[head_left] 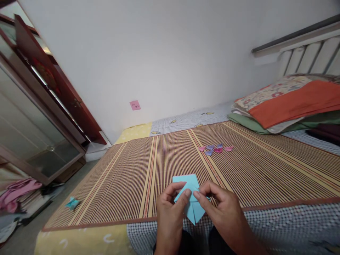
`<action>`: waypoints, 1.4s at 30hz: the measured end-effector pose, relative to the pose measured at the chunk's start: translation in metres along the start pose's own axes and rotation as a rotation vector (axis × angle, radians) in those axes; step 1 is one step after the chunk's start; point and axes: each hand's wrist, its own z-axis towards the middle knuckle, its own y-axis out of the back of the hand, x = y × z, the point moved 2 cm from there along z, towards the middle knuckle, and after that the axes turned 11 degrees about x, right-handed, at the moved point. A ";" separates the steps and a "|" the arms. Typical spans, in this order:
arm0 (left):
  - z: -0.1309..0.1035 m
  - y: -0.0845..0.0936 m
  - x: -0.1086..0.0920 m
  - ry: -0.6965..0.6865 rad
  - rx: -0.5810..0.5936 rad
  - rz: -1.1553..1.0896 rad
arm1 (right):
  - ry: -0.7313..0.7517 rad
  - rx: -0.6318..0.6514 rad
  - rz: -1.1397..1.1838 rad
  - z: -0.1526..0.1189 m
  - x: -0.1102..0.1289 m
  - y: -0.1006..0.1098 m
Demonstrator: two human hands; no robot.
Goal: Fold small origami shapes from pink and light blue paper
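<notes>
While left hand (171, 205) pinches folded blue paper (191, 186), right hand (224, 203) gripping it too, striped mat (127, 180) beyond

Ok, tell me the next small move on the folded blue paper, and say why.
I'd probably press the central folds flat with both thumbs. The left hand and right hand both hold the folded blue paper, the thumbs already rest close together near its middle, and layered folds show there, with a seam running toward the lower point.
</notes>
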 end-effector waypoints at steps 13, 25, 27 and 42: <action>-0.001 0.001 -0.001 0.038 0.026 -0.014 | -0.002 0.027 -0.021 0.000 0.000 0.000; -0.003 0.002 0.000 0.014 0.026 0.025 | -0.007 0.024 -0.023 -0.002 0.002 -0.001; -0.005 0.002 -0.002 0.003 0.031 0.046 | -0.003 0.019 -0.027 -0.001 0.003 0.000; -0.007 0.001 -0.008 -0.021 0.094 0.122 | 0.007 0.004 -0.048 0.000 0.007 0.001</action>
